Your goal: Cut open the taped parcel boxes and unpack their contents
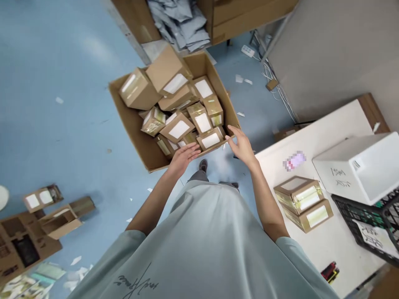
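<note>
A large open cardboard box (131,137) stands in front of me, filled with several taped parcels. My left hand (183,158) is at its near edge with fingers stretched out, close to a small labelled parcel (210,139). At the near right corner, my right hand (241,145) has its fingers apart, the fingertips at the box's rim. Neither hand grips anything. A bigger parcel (170,68) rises above the far side of the box, and another parcel (140,89) leans at the far left corner.
On the right, a white table (271,168) carries two stacked parcels (302,203), a white bin (358,166), and a black crate (346,216). Grey bags (183,25) lie beyond the box. Opened cartons (59,218) and scraps are on the blue floor (77,124).
</note>
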`<state>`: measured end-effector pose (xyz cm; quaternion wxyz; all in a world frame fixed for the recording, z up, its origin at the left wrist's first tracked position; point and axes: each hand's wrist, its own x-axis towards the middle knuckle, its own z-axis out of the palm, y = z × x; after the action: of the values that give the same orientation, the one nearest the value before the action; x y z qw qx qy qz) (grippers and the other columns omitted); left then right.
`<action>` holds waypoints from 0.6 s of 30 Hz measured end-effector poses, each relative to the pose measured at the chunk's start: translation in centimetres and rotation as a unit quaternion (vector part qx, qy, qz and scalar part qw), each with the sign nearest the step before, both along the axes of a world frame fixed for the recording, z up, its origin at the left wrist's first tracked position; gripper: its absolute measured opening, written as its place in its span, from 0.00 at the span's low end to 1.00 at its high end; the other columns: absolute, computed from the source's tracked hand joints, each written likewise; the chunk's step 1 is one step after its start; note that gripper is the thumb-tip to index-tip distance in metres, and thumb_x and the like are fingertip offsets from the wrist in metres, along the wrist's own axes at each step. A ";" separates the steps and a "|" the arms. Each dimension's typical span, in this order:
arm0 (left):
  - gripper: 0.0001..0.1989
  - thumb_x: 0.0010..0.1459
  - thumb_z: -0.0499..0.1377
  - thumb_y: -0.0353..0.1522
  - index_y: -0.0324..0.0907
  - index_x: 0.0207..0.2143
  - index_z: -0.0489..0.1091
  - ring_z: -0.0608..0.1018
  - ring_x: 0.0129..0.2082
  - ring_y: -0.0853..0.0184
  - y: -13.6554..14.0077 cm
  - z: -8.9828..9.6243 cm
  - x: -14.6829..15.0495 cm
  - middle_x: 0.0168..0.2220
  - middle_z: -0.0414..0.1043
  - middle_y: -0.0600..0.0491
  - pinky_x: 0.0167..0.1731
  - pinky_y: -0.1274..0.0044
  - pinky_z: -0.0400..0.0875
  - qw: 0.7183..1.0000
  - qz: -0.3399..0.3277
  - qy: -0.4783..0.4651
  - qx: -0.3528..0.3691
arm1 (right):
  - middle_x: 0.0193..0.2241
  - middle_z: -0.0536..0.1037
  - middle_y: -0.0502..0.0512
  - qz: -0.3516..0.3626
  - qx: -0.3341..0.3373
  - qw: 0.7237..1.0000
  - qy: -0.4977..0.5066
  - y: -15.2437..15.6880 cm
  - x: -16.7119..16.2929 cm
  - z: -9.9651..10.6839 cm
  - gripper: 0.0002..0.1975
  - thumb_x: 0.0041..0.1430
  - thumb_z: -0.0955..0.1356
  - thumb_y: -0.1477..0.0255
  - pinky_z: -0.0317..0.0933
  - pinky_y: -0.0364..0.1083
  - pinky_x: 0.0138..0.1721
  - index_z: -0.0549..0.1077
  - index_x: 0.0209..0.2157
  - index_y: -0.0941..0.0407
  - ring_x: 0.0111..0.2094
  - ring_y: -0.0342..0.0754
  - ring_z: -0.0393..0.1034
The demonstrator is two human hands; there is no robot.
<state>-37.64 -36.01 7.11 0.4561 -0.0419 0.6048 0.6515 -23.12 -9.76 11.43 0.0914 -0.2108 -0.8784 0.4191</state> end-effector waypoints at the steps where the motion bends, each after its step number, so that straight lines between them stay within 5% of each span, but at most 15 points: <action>1: 0.26 0.58 0.75 0.44 0.43 0.55 0.81 0.86 0.61 0.48 -1.4 -0.5 -1.8 0.65 0.81 0.38 0.70 0.54 0.75 1.000 0.027 0.010 -0.011 | 0.72 0.77 0.63 0.015 -0.006 1.000 -0.006 -0.7 -2.6 -0.5 0.37 0.79 0.62 0.43 0.60 0.65 0.79 0.75 0.73 0.52 0.75 0.65 0.69; 6: 0.27 0.58 0.75 0.46 0.42 0.54 0.79 0.85 0.62 0.48 -7.3 -3.1 -9.9 0.61 0.82 0.38 0.68 0.54 0.76 0.987 0.125 0.068 -0.075 | 0.72 0.77 0.64 0.081 -0.035 0.995 -0.041 -4.0 -13.3 -2.4 0.36 0.77 0.65 0.44 0.60 0.65 0.79 0.76 0.72 0.53 0.74 0.67 0.70; 10: 0.26 0.60 0.73 0.48 0.43 0.54 0.77 0.85 0.62 0.49 -9.3 -4.6 -14.1 0.60 0.82 0.38 0.68 0.53 0.77 0.979 0.162 0.083 -0.091 | 0.72 0.77 0.63 0.102 -0.043 0.992 -0.056 -4.8 -19.4 -3.3 0.38 0.76 0.66 0.41 0.59 0.67 0.80 0.76 0.73 0.52 0.75 0.67 0.69; 14: 0.25 0.61 0.72 0.46 0.44 0.55 0.76 0.83 0.65 0.48 -7.8 -6.4 -17.4 0.62 0.80 0.38 0.69 0.53 0.76 0.980 0.166 0.083 -0.070 | 0.73 0.75 0.65 0.085 -0.050 0.994 -0.052 -2.4 -24.8 -4.3 0.44 0.73 0.66 0.36 0.57 0.67 0.81 0.74 0.73 0.54 0.76 0.68 0.68; 18: 0.26 0.62 0.74 0.41 0.44 0.59 0.75 0.77 0.71 0.47 -2.7 -8.9 -22.3 0.70 0.73 0.40 0.71 0.55 0.75 0.981 0.168 0.079 -0.048 | 0.75 0.73 0.66 0.047 -0.052 0.996 -0.052 2.4 -31.7 -6.3 0.50 0.68 0.70 0.34 0.54 0.68 0.82 0.70 0.75 0.55 0.79 0.70 0.63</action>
<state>-59.97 -38.74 -1.81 0.2886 -0.1135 0.6537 0.6903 -54.78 -7.35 5.14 0.0150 -0.1950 -0.8677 0.4569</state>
